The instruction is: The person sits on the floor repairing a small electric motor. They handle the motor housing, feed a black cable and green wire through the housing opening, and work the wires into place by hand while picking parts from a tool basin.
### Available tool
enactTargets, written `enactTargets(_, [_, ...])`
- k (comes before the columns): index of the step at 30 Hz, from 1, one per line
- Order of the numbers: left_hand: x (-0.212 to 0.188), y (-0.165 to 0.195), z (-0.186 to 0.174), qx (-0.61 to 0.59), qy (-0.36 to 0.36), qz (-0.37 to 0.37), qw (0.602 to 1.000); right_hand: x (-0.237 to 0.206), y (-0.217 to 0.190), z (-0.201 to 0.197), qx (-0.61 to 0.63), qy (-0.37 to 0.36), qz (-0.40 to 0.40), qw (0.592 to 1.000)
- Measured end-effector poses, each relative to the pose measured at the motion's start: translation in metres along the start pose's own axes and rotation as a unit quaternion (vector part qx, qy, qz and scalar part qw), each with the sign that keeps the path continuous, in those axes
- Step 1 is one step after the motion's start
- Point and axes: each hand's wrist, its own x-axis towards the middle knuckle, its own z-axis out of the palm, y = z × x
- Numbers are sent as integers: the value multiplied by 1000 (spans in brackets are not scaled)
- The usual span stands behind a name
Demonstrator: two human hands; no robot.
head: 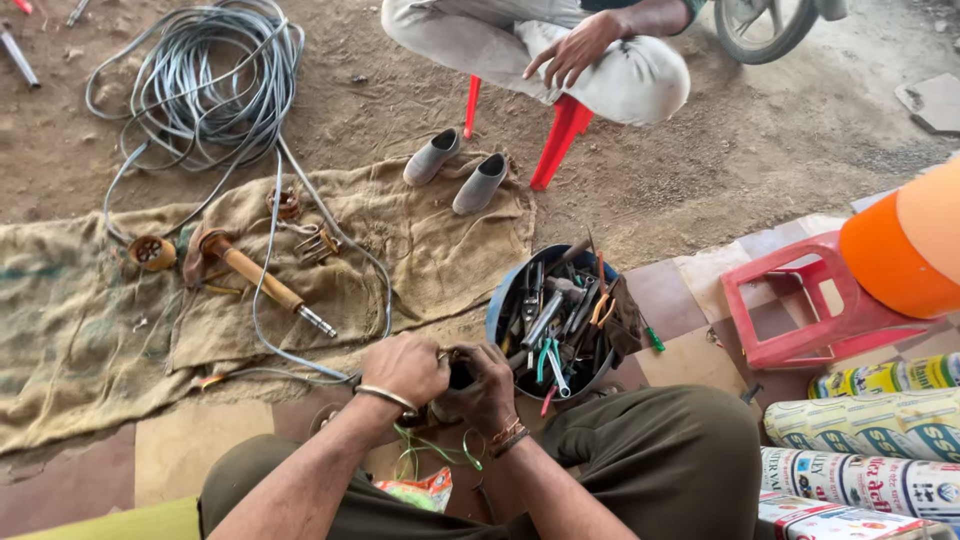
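My left hand [405, 368] and my right hand [485, 385] are closed together over a small dark metal part [458, 372] just above my knees. Most of that part is hidden by my fingers. A thin green wire [430, 450] curls below my hands. A metal bangle sits on my left wrist, threads on the right. Right beside my right hand stands a blue tub [497, 300] packed with several pliers, cutters and other tools.
Burlap sacking [90, 330] covers the dirt, bearing a rusty motor shaft [265, 280], small rusty parts and a grey cable running to a coil [200, 85]. Another person sits on a red stool [555, 140]; grey shoes [455, 170] nearby. An overturned red stool [800, 300], an orange object and printed rolls lie right.
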Motion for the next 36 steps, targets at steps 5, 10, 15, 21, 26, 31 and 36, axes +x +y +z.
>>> enactTargets(5, [6,-23,27,-3,88,61,994,-19,15,23,17,7,-7,1000])
enactTargets(10, [12,-35,33,-57,37,12,998,-28,17,31,47,-7,29,998])
enactTargets(15, [0,-29,18,-63,31,5,998,-23,3,22,41,-39,33,998])
enactTargets(21, [-1,-27,8,-35,22,68,997,-18,4,15,26,-57,44,997])
enactTargets(26, [-2,-35,19,-29,-2,64,997,-25,8,21,-2,-51,25,998])
enactTargets(31, [-6,-37,28,-16,33,107,994,-26,9,27,-27,-26,-3,999])
enactTargets(36, [-9,-29,28,-1,38,115,993,-26,11,21,-42,-23,-2,999])
